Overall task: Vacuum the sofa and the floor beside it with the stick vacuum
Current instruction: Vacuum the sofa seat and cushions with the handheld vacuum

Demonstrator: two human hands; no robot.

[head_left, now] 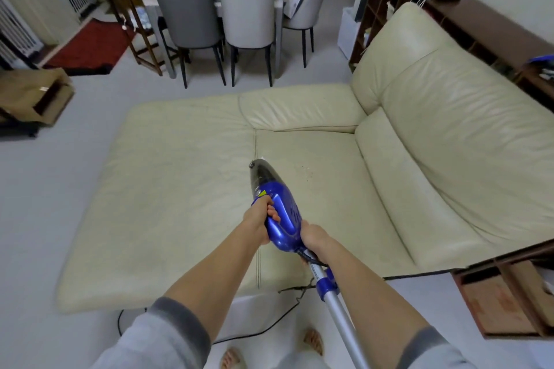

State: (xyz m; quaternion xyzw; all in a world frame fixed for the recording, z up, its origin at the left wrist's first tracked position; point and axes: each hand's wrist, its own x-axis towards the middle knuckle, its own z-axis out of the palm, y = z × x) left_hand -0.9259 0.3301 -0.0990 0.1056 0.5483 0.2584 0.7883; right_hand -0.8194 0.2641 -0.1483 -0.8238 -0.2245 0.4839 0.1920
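Floor (60, 189) on the left looks untouched by the nozzle so far; we judge the sofa step is in hand, floor pass not yet begun. Sofa (186, 189) seat fills the middle, cream leather, seam running up it. Left hand (259, 220) grips the vacuum (280, 213) handle loop, fingers (273, 213) curled through it. Vacuum's dark nozzle end sits on or just above the seat near the seam; we cannot tell if it touches. Right hand (314, 238) grips the rear of the blue body where the tube (338, 308) joins, fingers wrapped under, mostly hidden. Cord (287, 293) trails off the seat edge to the floor. Crumbs (305, 172) lie just right of the nozzle. Next move, we judge: swing the nozzle right over them, keeping it flat to the leather and the cord free.
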